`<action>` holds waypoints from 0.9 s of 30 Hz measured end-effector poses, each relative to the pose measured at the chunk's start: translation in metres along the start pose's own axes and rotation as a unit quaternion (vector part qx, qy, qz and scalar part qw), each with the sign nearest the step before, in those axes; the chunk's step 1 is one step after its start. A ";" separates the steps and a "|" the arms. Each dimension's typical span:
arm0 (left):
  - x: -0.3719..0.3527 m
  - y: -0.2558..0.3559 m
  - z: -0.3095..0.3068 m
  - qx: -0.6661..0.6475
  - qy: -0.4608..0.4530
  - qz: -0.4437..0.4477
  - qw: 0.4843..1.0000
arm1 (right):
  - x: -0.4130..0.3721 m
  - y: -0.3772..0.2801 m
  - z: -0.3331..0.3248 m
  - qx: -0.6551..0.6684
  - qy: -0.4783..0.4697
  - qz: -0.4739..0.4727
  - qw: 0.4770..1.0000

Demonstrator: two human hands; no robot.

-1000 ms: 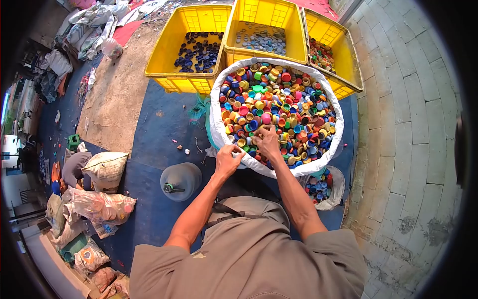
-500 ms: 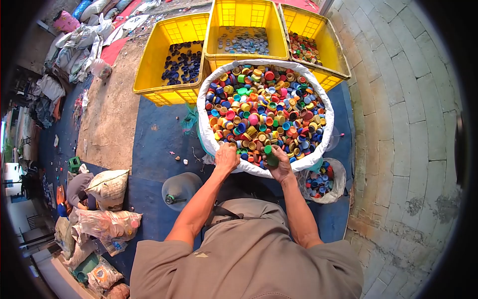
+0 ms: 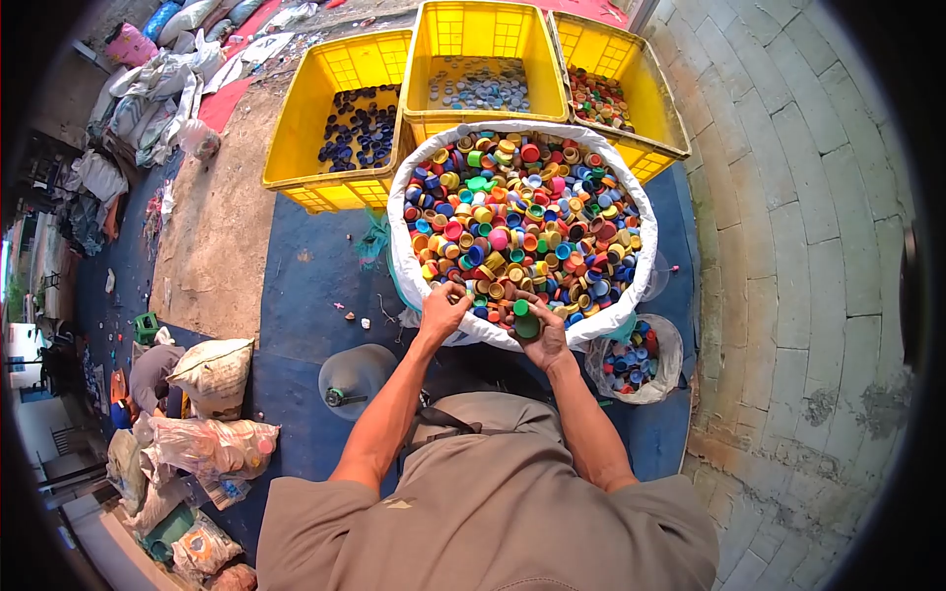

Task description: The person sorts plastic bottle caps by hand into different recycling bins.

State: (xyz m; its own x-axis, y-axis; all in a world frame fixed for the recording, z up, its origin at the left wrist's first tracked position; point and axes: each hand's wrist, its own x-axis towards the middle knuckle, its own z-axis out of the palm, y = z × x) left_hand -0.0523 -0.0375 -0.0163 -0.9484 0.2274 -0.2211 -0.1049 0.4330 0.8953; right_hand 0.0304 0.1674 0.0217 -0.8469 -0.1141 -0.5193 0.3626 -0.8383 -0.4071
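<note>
A large round container with a white cloth rim point(image 3: 648, 231) stands in front of me, heaped with multicoloured bottle caps point(image 3: 532, 222). My right hand point(image 3: 544, 347) is at its near edge, its fingers curled around green bottle caps point(image 3: 522, 309), at least two of them. Just left of it, my left hand point(image 3: 443, 313) is over the near left rim with its thumb and fingertips pinched together. Whatever may be between those fingertips is too small to make out.
Beyond the container stand three yellow crates: dark caps in the left crate point(image 3: 340, 184), pale ones in the middle crate point(image 3: 483, 116), red and green ones in the right crate point(image 3: 655, 148). A clear bag point(image 3: 662, 379) of caps sits right, a translucent jug point(image 3: 360, 379) left. A block wall point(image 3: 788, 276) runs along the right.
My right hand has shifted slightly left and toward me, and its green caps now show more fully. My left hand stays near the rim, its pinched fingers turned more to the right.
</note>
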 end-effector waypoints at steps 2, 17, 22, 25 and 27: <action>0.001 0.003 -0.009 -0.262 -0.062 -0.163 0.949 | 0.000 0.000 0.004 0.003 0.013 -0.008 1.000; -0.022 0.028 0.017 -0.633 -0.158 -0.267 0.709 | -0.016 0.023 0.004 0.237 0.004 -0.049 0.970; -0.015 0.048 0.050 -0.608 -0.135 -0.335 0.707 | -0.030 0.027 -0.010 0.269 0.100 -0.093 0.953; 0.009 0.062 0.078 -0.643 -0.193 -0.315 0.670 | -0.031 0.006 -0.010 0.276 0.126 -0.093 0.948; 0.051 0.091 0.104 -0.629 -0.182 -0.332 0.679 | -0.008 -0.034 -0.014 0.283 0.145 -0.131 0.939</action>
State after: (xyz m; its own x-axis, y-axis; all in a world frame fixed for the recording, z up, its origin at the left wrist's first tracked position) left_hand -0.0787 0.1044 0.0137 -0.4546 0.6454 -0.6138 -0.8629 -0.4900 0.1239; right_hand 0.0306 0.2043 0.0296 -0.7069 0.2160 -0.6735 -0.1777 -0.9759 -0.1265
